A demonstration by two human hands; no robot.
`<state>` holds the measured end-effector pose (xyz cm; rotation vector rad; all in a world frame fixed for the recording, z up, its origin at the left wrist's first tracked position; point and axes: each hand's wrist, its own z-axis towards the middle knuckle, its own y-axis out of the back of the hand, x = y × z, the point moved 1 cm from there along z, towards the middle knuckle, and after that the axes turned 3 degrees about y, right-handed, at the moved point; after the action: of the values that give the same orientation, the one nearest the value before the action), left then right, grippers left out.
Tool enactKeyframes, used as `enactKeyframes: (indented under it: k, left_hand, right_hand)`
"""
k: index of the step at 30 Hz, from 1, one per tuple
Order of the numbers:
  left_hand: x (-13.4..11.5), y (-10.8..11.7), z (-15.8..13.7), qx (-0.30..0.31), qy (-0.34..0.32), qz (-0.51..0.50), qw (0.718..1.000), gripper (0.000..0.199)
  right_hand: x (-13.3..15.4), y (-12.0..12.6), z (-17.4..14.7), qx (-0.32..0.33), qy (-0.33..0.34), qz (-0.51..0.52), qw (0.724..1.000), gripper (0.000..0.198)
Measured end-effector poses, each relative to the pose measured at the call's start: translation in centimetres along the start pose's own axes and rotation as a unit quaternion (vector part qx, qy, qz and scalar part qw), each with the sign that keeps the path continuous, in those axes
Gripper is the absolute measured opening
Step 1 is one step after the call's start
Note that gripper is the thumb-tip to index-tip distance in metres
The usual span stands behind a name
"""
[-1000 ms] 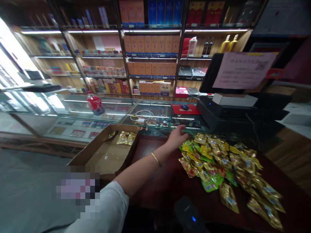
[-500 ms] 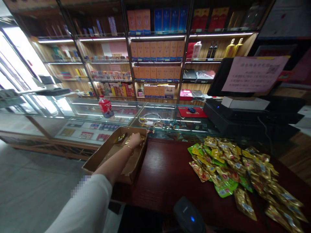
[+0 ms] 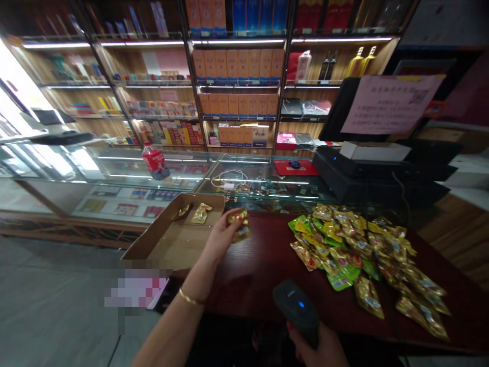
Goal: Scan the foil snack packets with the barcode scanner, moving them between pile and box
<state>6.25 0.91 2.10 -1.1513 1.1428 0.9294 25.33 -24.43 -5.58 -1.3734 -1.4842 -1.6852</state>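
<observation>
My left hand (image 3: 222, 235), with a gold bangle on the wrist, grips a gold foil snack packet (image 3: 240, 226) over the dark red counter, just right of the cardboard box (image 3: 168, 250). Inside that open shallow box lie a gold packet (image 3: 201, 213) and another packet (image 3: 184, 210) near its far end. At the lower middle my right hand (image 3: 319, 346) is wrapped round a black barcode scanner (image 3: 296, 306) with a blue light lit on top. A heap of gold, yellow and green packets (image 3: 344, 244) lies on the counter to the right of both hands.
Behind the counter runs a glass display case (image 3: 183, 165) bearing a red-labelled bottle (image 3: 155, 161), a white cable (image 3: 229, 179) and a mouse on a red pad (image 3: 288, 168). A monitor with a pink paper sheet (image 3: 389, 104) stands at the right. Stocked shelves (image 3: 237, 89) line the back.
My left hand has come out of the box and moved right, now holding a gold packet. My right hand has come into view on the scanner. The whole view has shifted slightly.
</observation>
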Motion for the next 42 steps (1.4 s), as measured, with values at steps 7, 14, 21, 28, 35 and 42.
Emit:
enactKeyframes:
  k: [7,14,21,28,35,42]
  left_hand:
    - [8.4,-1.7,-4.9,-0.012,0.175,-0.094,0.980,0.072]
    - [9.5,-0.6,-4.4,-0.028,0.141,-0.105,0.984,0.067]
    - [10.2,-0.7,-4.6,-0.024,0.151,-0.094,0.984,0.067]
    - [10.1,-1.4,-4.8,-0.018,0.183,-0.109,0.977,0.062]
    - [9.6,-2.0,-5.3,-0.021,0.201,-0.129,0.971,0.051]
    - [8.9,-6.6,-2.9,-0.022,0.209,-0.135,0.968,0.032]
  right_hand:
    - [-1.4,0.3,-0.9,0.010,-0.030,0.016,0.999,0.067]
    - [-1.5,0.3,-1.1,0.065,-0.021,0.000,0.998,0.042]
    - [-1.2,-0.2,-0.7,0.023,0.002,-0.001,1.000,0.043]
    - [-0.9,-0.2,-0.2,0.010,0.031,-0.011,0.999,0.033]
    - [-0.9,-0.9,-0.2,-0.012,0.035,-0.006,0.999,0.036]
    - [-2.0,0.2,-0.5,-0.057,0.042,0.008,0.997,0.042]
